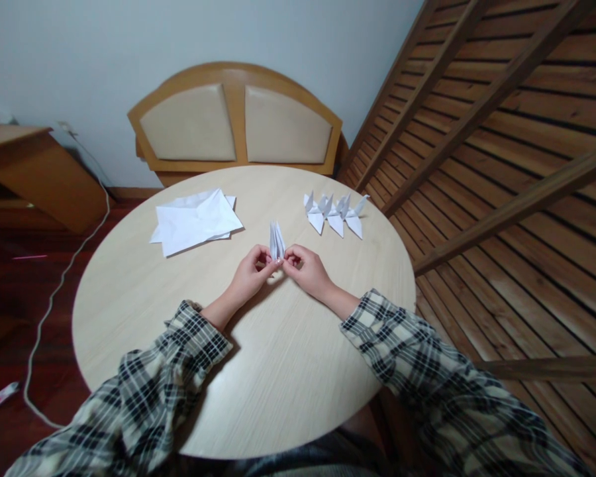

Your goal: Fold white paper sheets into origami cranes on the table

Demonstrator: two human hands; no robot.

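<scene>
A small piece of folded white paper [277, 240] stands upright between my hands, its narrow layers pointing away from me. My left hand [255, 268] pinches its lower end from the left, thumb and fingers together. From the other side, my right hand [308, 268] pinches the same end. The fingertips of both hands nearly meet there and hide the bottom of the paper. Beyond my right hand, several folded white paper cranes [335, 213] stand in a row. Flat white paper sheets [193, 222] lie in a loose pile beyond my left hand.
The round pale wooden table [258, 371] is under my hands. A padded wooden headboard [236, 119] stands behind it against the wall. Slatted wooden panels [516, 165] rise close on the right. On the left are a wooden cabinet [44, 179] and a white cable [52, 301].
</scene>
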